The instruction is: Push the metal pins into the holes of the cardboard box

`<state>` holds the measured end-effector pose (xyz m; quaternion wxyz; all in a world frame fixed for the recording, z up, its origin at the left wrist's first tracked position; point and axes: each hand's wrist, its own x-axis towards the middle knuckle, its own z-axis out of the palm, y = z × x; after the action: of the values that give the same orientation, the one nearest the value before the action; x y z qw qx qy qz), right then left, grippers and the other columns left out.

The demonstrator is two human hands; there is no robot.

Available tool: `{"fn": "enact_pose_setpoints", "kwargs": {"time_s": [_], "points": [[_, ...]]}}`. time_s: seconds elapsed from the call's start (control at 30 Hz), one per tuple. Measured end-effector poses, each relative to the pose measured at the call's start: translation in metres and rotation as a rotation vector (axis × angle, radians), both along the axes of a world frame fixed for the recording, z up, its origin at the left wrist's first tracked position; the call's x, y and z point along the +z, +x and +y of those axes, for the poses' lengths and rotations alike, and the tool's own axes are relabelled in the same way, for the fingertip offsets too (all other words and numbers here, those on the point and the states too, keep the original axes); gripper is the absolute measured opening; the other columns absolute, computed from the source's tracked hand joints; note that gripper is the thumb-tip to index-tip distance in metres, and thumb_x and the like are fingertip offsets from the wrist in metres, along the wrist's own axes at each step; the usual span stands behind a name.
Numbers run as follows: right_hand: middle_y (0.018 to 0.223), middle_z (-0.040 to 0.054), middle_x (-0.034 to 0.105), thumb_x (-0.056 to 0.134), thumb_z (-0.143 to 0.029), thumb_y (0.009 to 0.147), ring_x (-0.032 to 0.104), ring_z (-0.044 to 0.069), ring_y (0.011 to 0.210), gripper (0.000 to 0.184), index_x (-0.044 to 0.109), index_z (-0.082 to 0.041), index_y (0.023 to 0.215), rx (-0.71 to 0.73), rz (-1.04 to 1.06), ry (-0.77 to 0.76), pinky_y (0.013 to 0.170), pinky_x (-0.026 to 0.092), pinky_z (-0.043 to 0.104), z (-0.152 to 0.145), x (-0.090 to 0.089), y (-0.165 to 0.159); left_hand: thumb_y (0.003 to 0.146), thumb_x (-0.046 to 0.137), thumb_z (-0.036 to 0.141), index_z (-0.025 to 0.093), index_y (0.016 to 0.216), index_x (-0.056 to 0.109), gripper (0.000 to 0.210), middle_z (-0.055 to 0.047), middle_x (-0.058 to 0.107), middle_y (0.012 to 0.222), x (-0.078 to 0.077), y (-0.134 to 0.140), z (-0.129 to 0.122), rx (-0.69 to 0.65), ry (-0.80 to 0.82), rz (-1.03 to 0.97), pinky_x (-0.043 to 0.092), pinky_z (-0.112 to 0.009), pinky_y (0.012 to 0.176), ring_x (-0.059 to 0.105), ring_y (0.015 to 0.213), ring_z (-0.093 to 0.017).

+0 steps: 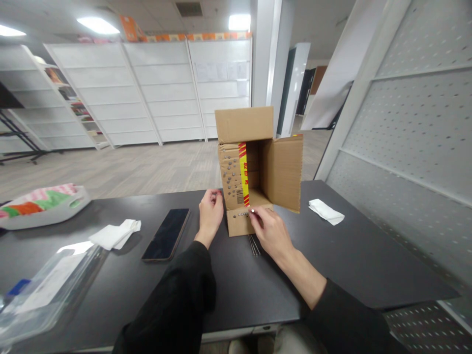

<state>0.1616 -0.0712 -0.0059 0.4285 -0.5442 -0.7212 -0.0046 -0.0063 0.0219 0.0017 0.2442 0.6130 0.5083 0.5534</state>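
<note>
An open cardboard box (287, 172) lies on its side on the dark table, its mouth facing me and its flaps spread. Small round metal heads, like nail heads, dot the left flap (230, 172), and several more run in a row along the lower flap (239, 226). Thin metal shafts (254, 245) show below that flap. My right hand (271, 231) is closed in a pinch at the lower flap, on a small nail with a pale round head. Curled beside the left flap, my left hand (211, 214) has its fingers together; what they hold, if anything, is hidden.
Left of my left hand lies a phone (165, 235). Folded tissues (116, 234) and a clear plastic case (47, 290) are farther left, with a white basket (79, 199) of colourful cloth behind. Another tissue (326, 211) lies right of the box, near a perforated panel (413, 128).
</note>
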Motion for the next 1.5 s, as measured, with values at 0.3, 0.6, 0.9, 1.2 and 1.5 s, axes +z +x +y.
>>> {"fn": "enact_pose_setpoints", "kwargs": {"time_s": [0.3, 0.6, 0.9, 1.2, 1.5], "points": [[0.091, 0.0076, 0.070, 0.048, -0.018, 0.094, 0.065, 0.024, 0.085, 0.013, 0.060, -0.021, 0.095, 0.023, 0.017, 0.005, 0.077, 0.047, 0.034, 0.0011, 0.0025, 0.0008, 0.088, 0.051, 0.035, 0.018, 0.088, 0.060, 0.019, -0.001, 0.063, 0.066, -0.0023, -0.0007, 0.0023, -0.002, 0.003, -0.001, 0.040, -0.023, 0.057, 0.058, 0.061, -0.014], [0.092, 0.0069, 0.069, 0.048, -0.019, 0.094, 0.063, 0.023, 0.088, 0.014, 0.061, -0.022, 0.094, 0.042, 0.033, 0.014, 0.080, 0.047, 0.036, 0.0039, 0.0019, 0.0012, 0.088, 0.051, 0.035, 0.019, 0.087, 0.060, 0.018, -0.001, 0.062, 0.065, -0.0041, -0.0009, 0.0026, -0.012, 0.006, -0.018, 0.040, -0.022, 0.056, 0.057, 0.060, -0.014], [0.089, 0.0081, 0.068, 0.048, -0.020, 0.094, 0.060, 0.023, 0.086, 0.014, 0.063, -0.021, 0.093, 0.010, 0.060, 0.020, 0.079, 0.046, 0.036, 0.0042, 0.0023, 0.0017, 0.087, 0.051, 0.035, 0.018, 0.087, 0.060, 0.019, -0.001, 0.062, 0.065, -0.0001, -0.0001, 0.0004, 0.002, -0.009, -0.003, 0.039, -0.022, 0.057, 0.057, 0.060, -0.013], [0.091, 0.0080, 0.068, 0.047, -0.020, 0.095, 0.061, 0.023, 0.087, 0.015, 0.061, -0.021, 0.096, 0.038, 0.093, 0.015, 0.080, 0.046, 0.036, 0.0054, -0.0001, 0.0014, 0.088, 0.051, 0.035, 0.018, 0.088, 0.061, 0.020, -0.001, 0.063, 0.066, -0.0024, -0.0008, 0.0014, 0.001, -0.006, -0.007, 0.040, -0.022, 0.056, 0.058, 0.060, -0.014], [0.093, 0.0079, 0.068, 0.047, -0.020, 0.095, 0.061, 0.023, 0.088, 0.014, 0.061, -0.020, 0.097, 0.047, 0.129, 0.014, 0.080, 0.046, 0.036, 0.0077, -0.0023, 0.0020, 0.088, 0.050, 0.034, 0.018, 0.089, 0.060, 0.019, -0.001, 0.063, 0.067, -0.0014, -0.0003, 0.0010, -0.005, -0.002, -0.006, 0.040, -0.022, 0.057, 0.058, 0.060, -0.013]]}}
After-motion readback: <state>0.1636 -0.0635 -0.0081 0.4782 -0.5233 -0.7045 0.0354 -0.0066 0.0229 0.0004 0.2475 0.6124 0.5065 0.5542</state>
